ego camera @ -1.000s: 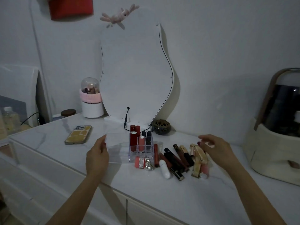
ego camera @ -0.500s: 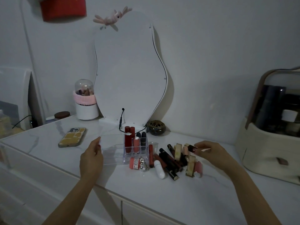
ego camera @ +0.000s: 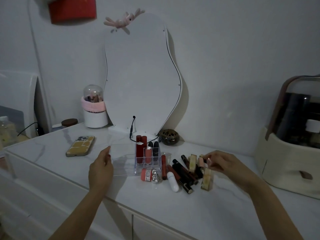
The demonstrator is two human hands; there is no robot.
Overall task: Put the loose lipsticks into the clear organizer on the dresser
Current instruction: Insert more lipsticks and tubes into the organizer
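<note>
Item: clear acrylic lipstick organizer [ego camera: 128, 158], rectangular, standing on the white marble-patterned dresser top [ego camera: 173, 208] in front of the wavy white mirror [ego camera: 142, 75]; its right-hand cells hold a tall dark-red tube [ego camera: 139, 149], a coral tube [ego camera: 148, 154] and two black-capped tubes [ego camera: 153, 148], while the left-hand part appears unfilled. Left hand [ego camera: 101, 168]: fingers extended along the organizer's left wall, resting against it and steadying it, nothing clasped. Right hand [ego camera: 223, 164]: thumb and fingertips pinching a small pale-pink lipstick with a dark end [ego camera: 201, 161] at the back of the loose pile, which lies just right of the organizer. Pile, remaining: a coral cylindrical tube with a printed label [ego camera: 146, 174] beside a silver beaded charm [ego camera: 156, 175], a slim red gloss tube [ego camera: 164, 165], a white rounded stick [ego camera: 172, 181], several long black tubes [ego camera: 181, 175], and square gold-cased lipsticks [ego camera: 207, 178], some overlapping. Handling note, as judgement: most of the stock is still loose, so the task is early. The pinched stick should be lifted straight up clear of the gold cases beside it, as a sideways drag could topple them; then turned upright, carried over the filled cells and lowered into a vacant one, the left hand bracing the light acrylic against sliding. The cell walls are hard to see in this dim light, so aim by the tubes already standing. Also present: yellow-cased phone [ego camera: 80, 146], dark round ornamental bowl [ego camera: 169, 137].
</note>
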